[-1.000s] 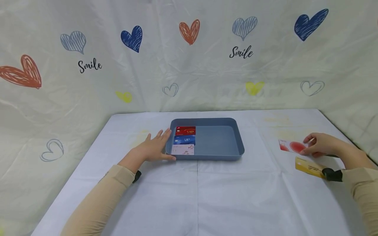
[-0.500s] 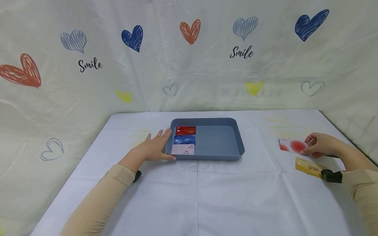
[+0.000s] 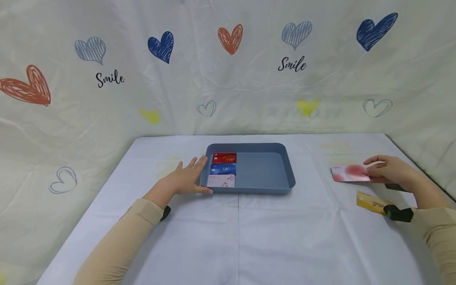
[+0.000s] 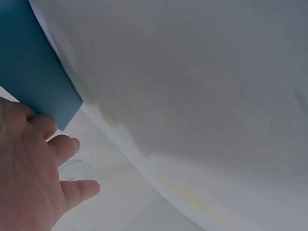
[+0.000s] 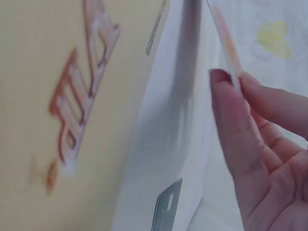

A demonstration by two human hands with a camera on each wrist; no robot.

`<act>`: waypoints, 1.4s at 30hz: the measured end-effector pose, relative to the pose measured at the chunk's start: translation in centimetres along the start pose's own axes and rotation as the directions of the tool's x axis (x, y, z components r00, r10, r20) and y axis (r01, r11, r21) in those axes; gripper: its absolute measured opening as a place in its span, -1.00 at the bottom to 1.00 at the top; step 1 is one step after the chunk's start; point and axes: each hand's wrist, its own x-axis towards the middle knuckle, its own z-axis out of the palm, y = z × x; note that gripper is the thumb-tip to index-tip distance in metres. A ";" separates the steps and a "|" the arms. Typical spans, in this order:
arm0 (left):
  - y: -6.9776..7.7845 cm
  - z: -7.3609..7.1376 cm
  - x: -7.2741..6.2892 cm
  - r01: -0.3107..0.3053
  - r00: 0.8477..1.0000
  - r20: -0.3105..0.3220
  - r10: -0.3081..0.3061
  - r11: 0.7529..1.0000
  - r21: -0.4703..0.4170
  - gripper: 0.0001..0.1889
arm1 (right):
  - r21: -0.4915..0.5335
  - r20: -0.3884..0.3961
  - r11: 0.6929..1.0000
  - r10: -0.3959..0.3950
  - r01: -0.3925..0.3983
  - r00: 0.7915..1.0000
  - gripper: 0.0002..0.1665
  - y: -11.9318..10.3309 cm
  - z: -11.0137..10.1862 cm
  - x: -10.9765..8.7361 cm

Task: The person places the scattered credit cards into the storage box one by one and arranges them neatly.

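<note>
My right hand (image 3: 395,172) pinches a pink and white plastic card (image 3: 347,173) by its right end, between thumb and fingers. In the right wrist view the card (image 5: 226,41) appears edge-on, close over the cloth. A gold VIP card (image 3: 370,202) lies just in front of that hand, partly covered by the black wrist strap. Below the palm a dark card (image 3: 395,187) shows in part. My left hand (image 3: 185,178) rests with spread fingers against the left side of a blue-grey tray (image 3: 265,190), its thumb at the front corner.
Inside the tray, along its left side, a red VIP card (image 3: 224,158), a blue VIP card (image 3: 223,169) and a white flowered card (image 3: 221,181) lie in a column. White cloth (image 3: 278,237) covers the table. Behind it hangs a sheet (image 3: 249,87) printed with hearts.
The right hand has raised the pink and white card off the cloth and shifted it slightly left, uncovering more of the dark card. The left hand and the tray have stayed put.
</note>
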 end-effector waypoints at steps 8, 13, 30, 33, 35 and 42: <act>-0.1 -0.1 0.2 -0.005 1.000 -0.003 0.005 1.000 0.005 0.29 | 0.215 -0.045 0.976 -0.013 0.022 0.999 -0.35 -0.9 0.3 0.1; -0.2 -0.2 0.4 0.003 1.000 -0.014 -0.002 1.000 0.013 0.30 | 0.391 -0.063 0.919 -0.018 0.041 0.998 -0.89 -2.6 0.8 0.5; -0.1 -0.1 0.4 0.005 1.000 -0.003 -0.005 1.000 0.007 0.30 | 0.797 -0.050 0.597 -0.079 0.088 0.996 -0.74 -7.8 3.9 0.4; 0.0 -0.1 0.3 0.007 1.000 0.002 -0.007 1.000 0.006 0.30 | 0.812 -0.041 0.578 -0.093 0.087 0.995 -0.73 -8.6 4.2 0.3; 0.0 -0.1 0.2 0.004 1.000 0.002 -0.004 1.000 0.001 0.30 | 0.817 -0.039 0.570 -0.101 0.090 0.994 -0.73 -9.1 4.5 0.3; 0.0 -0.1 0.2 0.002 1.000 0.005 -0.002 1.000 0.009 0.31 | 0.794 -0.034 0.602 -0.099 0.087 0.994 -0.84 -10.9 5.5 0.5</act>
